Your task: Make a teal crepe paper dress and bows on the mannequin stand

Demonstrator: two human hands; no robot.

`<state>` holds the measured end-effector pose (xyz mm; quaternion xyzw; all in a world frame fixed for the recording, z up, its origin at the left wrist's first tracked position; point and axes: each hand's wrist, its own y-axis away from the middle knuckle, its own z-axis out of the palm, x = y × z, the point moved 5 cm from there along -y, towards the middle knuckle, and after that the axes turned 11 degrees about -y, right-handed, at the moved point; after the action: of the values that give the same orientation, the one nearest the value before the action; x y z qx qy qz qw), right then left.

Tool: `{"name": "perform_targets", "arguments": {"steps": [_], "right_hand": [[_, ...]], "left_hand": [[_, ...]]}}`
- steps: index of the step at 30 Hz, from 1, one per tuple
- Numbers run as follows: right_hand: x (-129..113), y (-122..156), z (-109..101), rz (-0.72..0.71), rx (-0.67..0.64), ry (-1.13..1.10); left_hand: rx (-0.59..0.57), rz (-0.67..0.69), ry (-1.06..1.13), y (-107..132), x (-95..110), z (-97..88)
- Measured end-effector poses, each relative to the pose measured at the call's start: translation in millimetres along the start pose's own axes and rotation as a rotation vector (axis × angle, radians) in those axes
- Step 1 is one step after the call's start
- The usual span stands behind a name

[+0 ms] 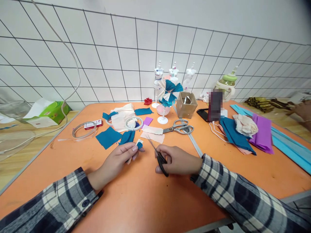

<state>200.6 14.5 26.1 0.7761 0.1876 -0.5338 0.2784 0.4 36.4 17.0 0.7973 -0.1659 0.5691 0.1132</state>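
Between the fingers of my left hand [119, 158] is a small folded piece of teal and cream crepe paper [139, 144]. My right hand [176, 158] grips small black-handled scissors [160, 159], whose blades point up and left, a little apart from the folded paper. Just beyond my hands lie teal crepe paper pieces [108, 137], pale pink strips [153, 137] and larger metal scissors [178, 127]. Farther back, a small white dress-form stand [162, 120] wears teal and cream paper ruffles [170, 90].
Rolls of tape [134, 124], a red and white small box [93, 124] and a cardboard box [186, 105] stand on the orange table [136, 200]. A propped phone [215, 105], folded purple paper [262, 132] and a green-lidded bottle [227, 84] are rightward. Another person's hand [302, 113] shows far right.
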Motion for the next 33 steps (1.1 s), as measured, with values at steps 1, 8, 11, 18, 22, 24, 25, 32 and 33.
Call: {"name": "perform_targets", "arguments": {"steps": [1, 8, 11, 18, 22, 24, 25, 32, 33], "right_hand": [[-2, 0, 2, -0.023, -0.015, 0.038], [-10, 3, 9, -0.091, -0.113, 0.018], [-10, 3, 10, -0.099, -0.11, 0.023], [-9, 3, 11, -0.121, -0.098, 0.013], [-9, 3, 12, -0.127, -0.1, 0.002], [-10, 3, 13, -0.138, -0.095, -0.004], [-10, 3, 13, -0.142, -0.095, -0.009], [-9, 3, 14, -0.143, -0.1, -0.039], [-8, 3, 14, -0.142, -0.098, -0.035]], "left_hand": [[-0.016, -0.009, 0.042, 0, -2, -0.1], [-0.054, -0.007, 0.096, -1, -8, 0.0], [-0.071, 0.011, 0.079, 0, -6, 0.5], [-0.075, 0.008, 0.046, 0, -1, 0.3], [-0.086, -0.002, 0.022, 1, -1, 1.2], [-0.089, -0.004, 0.015, 1, -1, 1.8], [-0.087, -0.002, 0.015, 1, -1, 1.9], [-0.07, -0.011, 0.018, 2, 1, 2.0], [-0.068, -0.012, 0.019, 2, 1, 1.8]]}}
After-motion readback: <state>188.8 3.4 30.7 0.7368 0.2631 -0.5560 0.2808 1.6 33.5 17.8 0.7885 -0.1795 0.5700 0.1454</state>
